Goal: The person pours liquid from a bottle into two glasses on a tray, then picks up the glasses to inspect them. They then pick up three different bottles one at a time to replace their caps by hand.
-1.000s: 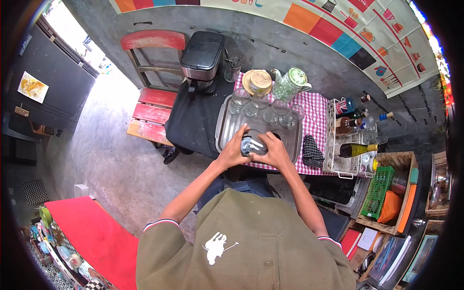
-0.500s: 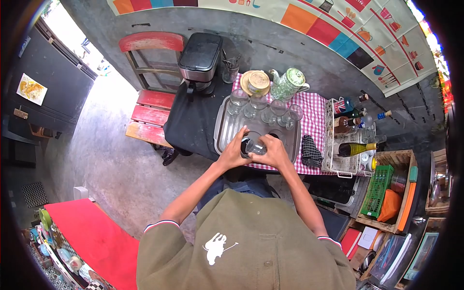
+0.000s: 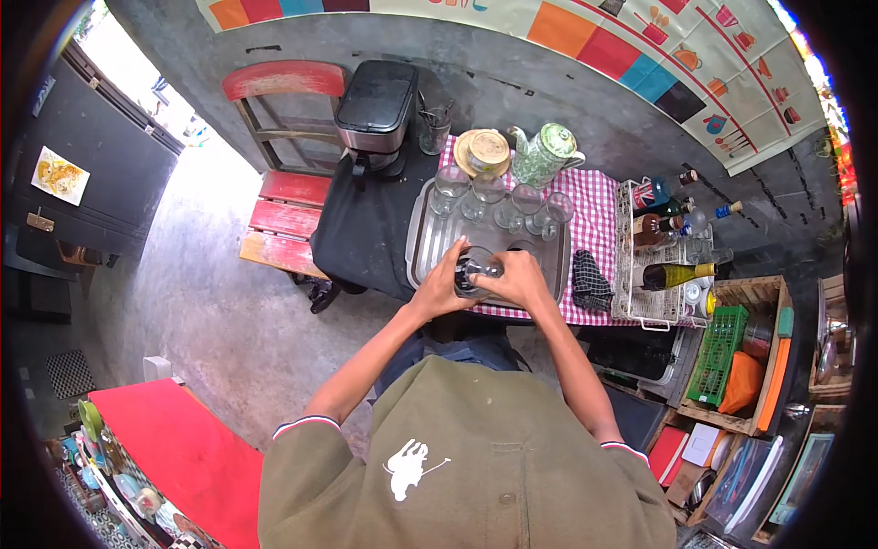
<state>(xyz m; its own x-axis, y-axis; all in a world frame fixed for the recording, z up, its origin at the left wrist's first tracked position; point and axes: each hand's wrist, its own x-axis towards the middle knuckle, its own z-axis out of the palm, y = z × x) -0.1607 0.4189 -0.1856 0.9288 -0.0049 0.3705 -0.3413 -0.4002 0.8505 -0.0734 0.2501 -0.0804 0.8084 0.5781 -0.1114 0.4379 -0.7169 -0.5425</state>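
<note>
"What are the hands doing?"

"Over the near side of a metal tray [image 3: 425, 242], the left hand [image 3: 437, 289] is curling its fingers around a clear glass [image 3: 483, 264]. The right hand [image 3: 523, 280] is gripping its right side. Whether it's touching the tray, I'm not able to tell. Stemmed glasses [image 3: 526, 200] are standing beyond; a checked cloth [image 3: 593, 282] is lying right."

"The step?"

"Two-handed handling, seemingly; moving the glass would be calling for steady fingers."

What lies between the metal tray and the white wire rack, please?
A crumpled dark checked cloth lies between the tray and the rack, on the checkered tablecloth, as the head view shows.
</note>
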